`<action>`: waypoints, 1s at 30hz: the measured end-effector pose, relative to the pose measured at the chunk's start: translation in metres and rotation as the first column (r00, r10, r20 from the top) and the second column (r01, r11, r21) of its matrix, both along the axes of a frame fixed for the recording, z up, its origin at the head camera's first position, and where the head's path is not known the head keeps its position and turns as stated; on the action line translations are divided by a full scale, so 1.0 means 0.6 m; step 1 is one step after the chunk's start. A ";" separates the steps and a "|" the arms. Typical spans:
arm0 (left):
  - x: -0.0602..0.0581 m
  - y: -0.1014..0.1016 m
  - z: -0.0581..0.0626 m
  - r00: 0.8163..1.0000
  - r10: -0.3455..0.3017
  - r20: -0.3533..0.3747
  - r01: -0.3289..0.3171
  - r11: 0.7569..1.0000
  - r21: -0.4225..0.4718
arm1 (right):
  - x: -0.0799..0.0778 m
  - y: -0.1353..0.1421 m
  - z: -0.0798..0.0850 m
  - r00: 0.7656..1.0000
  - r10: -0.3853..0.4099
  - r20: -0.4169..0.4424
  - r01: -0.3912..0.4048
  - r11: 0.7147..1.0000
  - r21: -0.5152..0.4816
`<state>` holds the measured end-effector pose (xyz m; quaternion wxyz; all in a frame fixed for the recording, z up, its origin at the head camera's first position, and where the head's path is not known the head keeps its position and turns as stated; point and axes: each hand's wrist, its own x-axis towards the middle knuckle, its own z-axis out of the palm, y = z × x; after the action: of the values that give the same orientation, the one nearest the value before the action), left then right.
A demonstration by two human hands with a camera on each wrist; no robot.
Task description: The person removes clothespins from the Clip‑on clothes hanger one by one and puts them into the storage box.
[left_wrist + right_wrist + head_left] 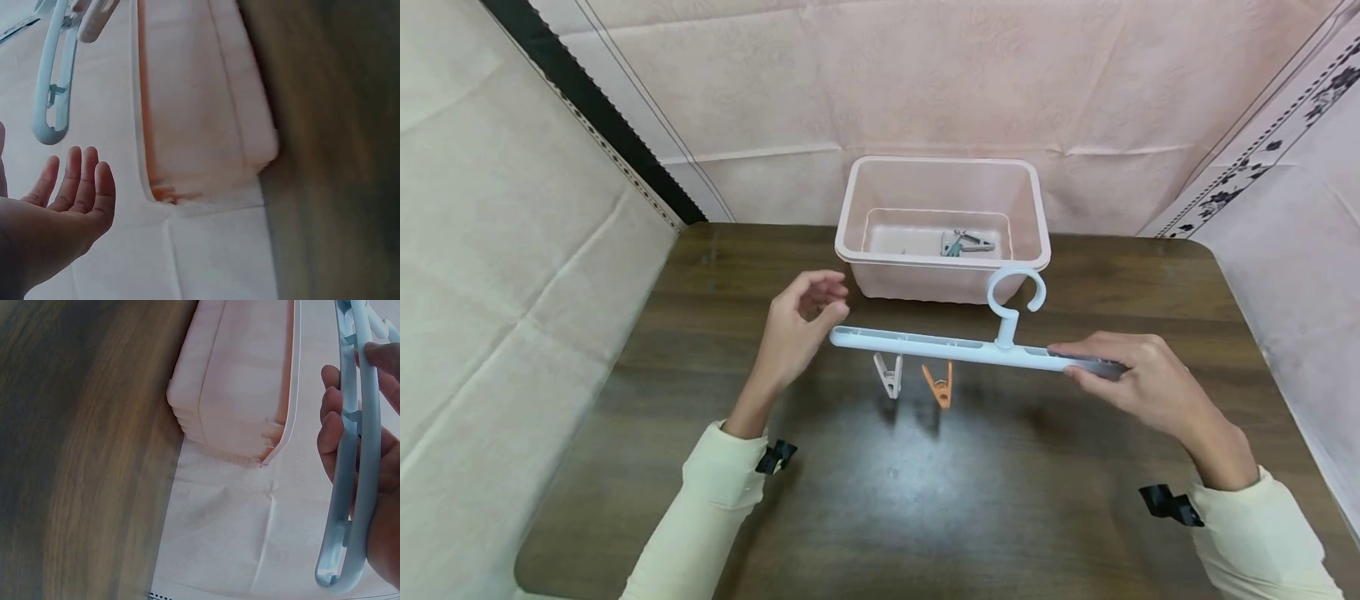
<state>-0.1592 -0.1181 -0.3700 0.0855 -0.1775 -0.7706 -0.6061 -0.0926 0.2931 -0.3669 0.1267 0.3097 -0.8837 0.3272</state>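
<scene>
A light blue plastic hanger [925,343], its hook upward, is held level over the table. My right hand [1138,379] grips the hanger's right end, the thumb on one side and fingers on the other, as the right wrist view also shows. A white clothespin [890,377] and an orange clothespin [942,387] hang from the left half of the bar. Just off the bar's left end is my left hand [801,321], fingers loosely bent with nothing between them. In the left wrist view, a gap shows between its fingertips and the hanger [50,125].
Behind the hanger, a pale pink bin [925,279] stands at the far edge of the brown wooden table [880,517]. Several clothespins [970,244] lie on its floor. Pale patterned cloth [940,75] rises behind the table and along both sides.
</scene>
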 end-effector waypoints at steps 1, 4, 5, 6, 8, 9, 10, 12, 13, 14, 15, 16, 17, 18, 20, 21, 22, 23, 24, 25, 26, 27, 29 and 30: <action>0.004 -0.003 -0.006 1.000 -0.007 0.010 0.007 1.000 0.014 | -0.001 0.000 0.000 1.000 0.003 -0.002 -0.003 1.000 -0.001; 0.016 -0.009 -0.026 0.998 -0.027 0.053 0.025 0.999 0.042 | -0.004 0.000 -0.001 1.000 0.011 -0.004 -0.011 1.000 -0.009; 0.021 -0.010 -0.032 0.997 -0.030 0.069 0.028 0.999 0.036 | -0.005 0.000 -0.001 1.000 0.013 -0.004 -0.013 1.000 -0.010; 0.025 -0.010 -0.038 0.996 -0.032 0.087 0.030 0.999 0.028 | -0.006 0.000 -0.001 1.000 0.013 -0.002 -0.013 1.000 -0.011; 0.035 -0.010 -0.050 0.992 -0.043 0.122 0.042 0.999 0.014 | -0.008 -0.001 -0.002 1.000 0.015 -0.002 -0.015 1.000 -0.011; 0.040 -0.009 -0.054 0.990 -0.050 0.135 0.049 0.999 0.006 | -0.009 -0.001 -0.002 1.000 0.016 -0.003 -0.017 1.000 -0.009; 0.044 -0.007 -0.058 0.988 -0.057 0.145 0.058 0.998 -0.002 | -0.010 -0.001 -0.002 1.000 0.017 -0.003 -0.017 1.000 -0.010; 0.052 -0.003 -0.067 0.984 -0.078 0.162 0.081 0.997 -0.013 | -0.012 -0.003 -0.003 1.000 0.020 -0.007 -0.020 1.000 -0.012; 0.055 0.001 -0.070 0.982 -0.090 0.168 0.093 0.996 -0.013 | -0.013 -0.003 -0.004 1.000 0.023 -0.011 -0.023 1.000 -0.015; 0.058 0.005 -0.072 0.980 -0.099 0.173 0.103 0.995 -0.011 | -0.014 -0.004 -0.004 1.000 0.025 -0.012 -0.026 0.999 -0.019; 0.060 0.010 -0.074 0.978 -0.106 0.180 0.110 0.994 -0.012 | -0.015 -0.005 -0.005 1.000 0.027 -0.013 -0.028 0.999 -0.023; 0.063 0.015 -0.076 0.976 -0.109 0.189 0.114 0.993 -0.017 | -0.015 -0.005 -0.005 1.000 0.027 -0.013 -0.028 0.999 -0.026; 0.066 0.020 -0.077 0.974 -0.109 0.199 0.116 0.993 -0.022 | -0.015 -0.005 -0.005 1.000 0.027 -0.015 -0.028 0.999 -0.029; 0.068 0.025 -0.078 0.972 -0.109 0.208 0.117 0.993 -0.027 | -0.015 -0.006 -0.005 0.999 0.028 -0.016 -0.028 0.999 -0.031; 0.072 0.033 -0.082 0.967 -0.111 0.227 0.122 0.992 -0.034 | -0.015 -0.006 -0.006 1.000 0.026 -0.015 -0.027 0.999 -0.032; 0.073 0.036 -0.084 0.966 -0.110 0.234 0.122 0.992 -0.038 | -0.016 -0.006 -0.006 1.000 0.025 -0.014 -0.025 0.999 -0.033; 0.075 0.039 -0.086 0.966 -0.107 0.237 0.119 0.992 -0.036 | -0.016 -0.007 -0.007 1.000 0.024 -0.014 -0.024 0.999 -0.032; 0.076 0.041 -0.089 0.966 -0.105 0.237 0.116 0.993 -0.031 | -0.016 -0.007 -0.007 1.000 0.024 -0.013 -0.024 0.999 -0.032; 0.077 0.044 -0.090 0.966 -0.106 0.235 0.113 0.993 -0.020 | -0.016 -0.007 -0.007 1.000 0.023 -0.013 -0.024 0.999 -0.031; 0.078 0.046 -0.093 0.967 -0.103 0.232 0.108 0.994 -0.007 | -0.016 -0.007 -0.008 1.000 0.023 -0.014 -0.023 0.999 -0.031; 0.079 0.047 -0.094 0.969 -0.098 0.228 0.099 0.995 0.008 | -0.017 -0.007 -0.007 1.000 0.022 -0.014 -0.022 0.999 -0.031; 0.079 0.049 -0.095 0.970 -0.092 0.226 0.089 0.996 0.022 | -0.017 -0.006 -0.007 1.000 0.022 -0.015 -0.022 0.999 -0.032; 0.080 0.052 -0.099 0.970 -0.086 0.229 0.076 0.996 0.053 | -0.017 -0.006 -0.006 1.000 0.019 -0.019 -0.020 0.999 -0.032; 0.081 0.053 -0.100 0.968 -0.088 0.234 0.073 0.995 0.071 | -0.017 -0.006 -0.005 1.000 0.018 -0.021 -0.018 0.999 -0.031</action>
<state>-0.1109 -0.0863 -0.4302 -0.0264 -0.1321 -0.7484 -0.6494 -0.1030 0.2896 -0.3700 0.1376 0.3189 -0.8744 0.3388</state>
